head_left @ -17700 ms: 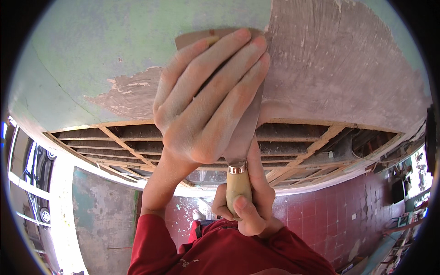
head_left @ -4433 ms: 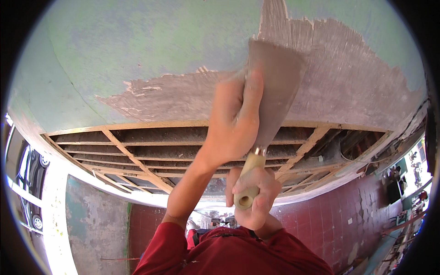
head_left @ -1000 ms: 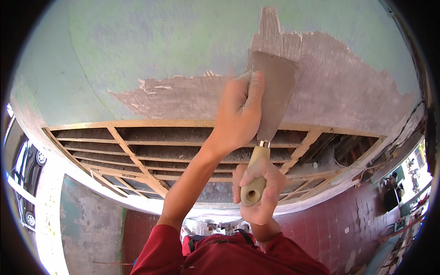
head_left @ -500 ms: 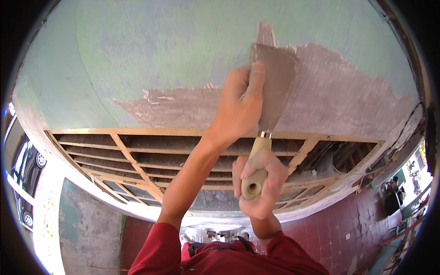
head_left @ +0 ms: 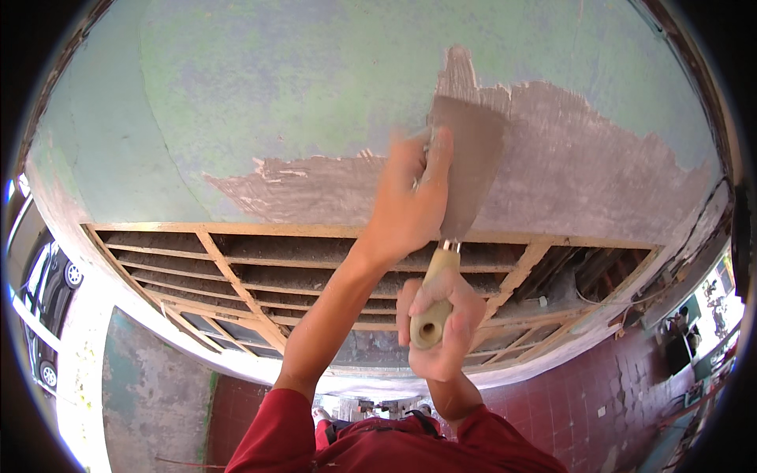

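Observation:
A wide metal scraper with a wooden handle lies flat against a pale green painted surface overhead. My right hand is wrapped around the wooden handle. The fingers of my left hand press on the blade's left part. The blade's top edge sits at the border of a bare grey-brown scraped patch that runs left and right of it. Both forearms rise from red sleeves at the lower edge.
A wooden lattice frame with open bays spans below the painted surface. A dark red tiled wall is at the lower right. A weathered grey-green wall stands at the lower left, with a parked dark car beyond it.
Both hands and the scraper have slid a little upward along the painted surface; the left hand is blurred with motion. The bare patch looks much the same.

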`<state>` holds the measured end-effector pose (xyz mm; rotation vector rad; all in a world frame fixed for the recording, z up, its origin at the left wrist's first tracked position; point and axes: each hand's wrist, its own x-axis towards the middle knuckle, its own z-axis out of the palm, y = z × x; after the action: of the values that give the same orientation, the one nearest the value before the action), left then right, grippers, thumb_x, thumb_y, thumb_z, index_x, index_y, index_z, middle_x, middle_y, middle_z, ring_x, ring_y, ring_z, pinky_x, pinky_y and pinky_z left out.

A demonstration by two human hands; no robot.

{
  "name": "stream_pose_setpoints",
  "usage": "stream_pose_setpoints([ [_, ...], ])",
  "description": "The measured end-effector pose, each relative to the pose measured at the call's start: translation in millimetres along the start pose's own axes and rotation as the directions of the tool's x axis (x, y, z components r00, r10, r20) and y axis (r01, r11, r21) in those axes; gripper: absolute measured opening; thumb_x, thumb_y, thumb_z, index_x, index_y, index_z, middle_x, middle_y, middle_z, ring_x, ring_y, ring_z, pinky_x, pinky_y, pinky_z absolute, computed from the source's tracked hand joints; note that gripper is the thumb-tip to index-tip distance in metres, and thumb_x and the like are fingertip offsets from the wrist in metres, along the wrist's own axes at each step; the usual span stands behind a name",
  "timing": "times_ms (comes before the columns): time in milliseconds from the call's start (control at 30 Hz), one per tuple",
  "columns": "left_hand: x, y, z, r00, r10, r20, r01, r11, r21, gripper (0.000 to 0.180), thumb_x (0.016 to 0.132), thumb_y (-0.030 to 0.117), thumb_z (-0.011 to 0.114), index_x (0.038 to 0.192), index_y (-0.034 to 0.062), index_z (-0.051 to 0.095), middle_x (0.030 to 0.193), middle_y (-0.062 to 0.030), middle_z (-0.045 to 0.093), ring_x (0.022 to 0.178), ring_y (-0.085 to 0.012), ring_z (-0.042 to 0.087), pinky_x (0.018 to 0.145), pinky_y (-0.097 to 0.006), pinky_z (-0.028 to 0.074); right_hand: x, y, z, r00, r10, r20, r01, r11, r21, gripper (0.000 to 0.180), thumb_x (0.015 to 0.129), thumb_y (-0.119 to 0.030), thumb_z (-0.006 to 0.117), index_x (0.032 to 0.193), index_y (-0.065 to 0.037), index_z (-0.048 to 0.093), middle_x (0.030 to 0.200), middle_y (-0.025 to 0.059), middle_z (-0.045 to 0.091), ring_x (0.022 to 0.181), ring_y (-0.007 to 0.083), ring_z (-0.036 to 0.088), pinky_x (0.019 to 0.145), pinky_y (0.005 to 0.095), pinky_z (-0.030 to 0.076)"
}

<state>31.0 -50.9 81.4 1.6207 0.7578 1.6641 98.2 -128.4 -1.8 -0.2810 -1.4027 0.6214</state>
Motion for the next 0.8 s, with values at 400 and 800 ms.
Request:
stream_pose_setpoints([
  [400, 12, -6, 3, 0.97, 0.236, 0.055, -0.229, 0.968, -0.105, 0.044, 0.108, 0.027, 0.045, 0.074, -0.0016, 0.044, 0.063, -0.0006, 0.041, 0.066, -0.0093, 0.038, 0.058, -0.034, 0.035, 6, -2, -3, 0.999, -0.024, 0.022, 0.023, 0.999, 0.022, 0.056, 0.102, -0.054, 0.036, 0.082, -0.003, 0.048, 0.05, 0.0055, 0.043, 0.036, 0.0104, 0.037, 0.037, 0.024, 0.025],
  [800, 21, 3, 10, 0.937, 0.347, -0.049, -0.35, 0.935, -0.06, 0.046, 0.108, 0.028, 0.043, 0.075, -0.0033, 0.048, 0.067, -0.0027, 0.049, 0.07, -0.0162, 0.042, 0.066, -0.038, 0.039, 16, -4, -9, 0.999, -0.04, 0.024, 0.037, 0.996, 0.084, 0.057, 0.103, -0.05, 0.042, 0.079, 0.0, 0.053, 0.056, 0.0052, 0.05, 0.038, 0.0107, 0.049, 0.038, 0.0226, 0.031],
])
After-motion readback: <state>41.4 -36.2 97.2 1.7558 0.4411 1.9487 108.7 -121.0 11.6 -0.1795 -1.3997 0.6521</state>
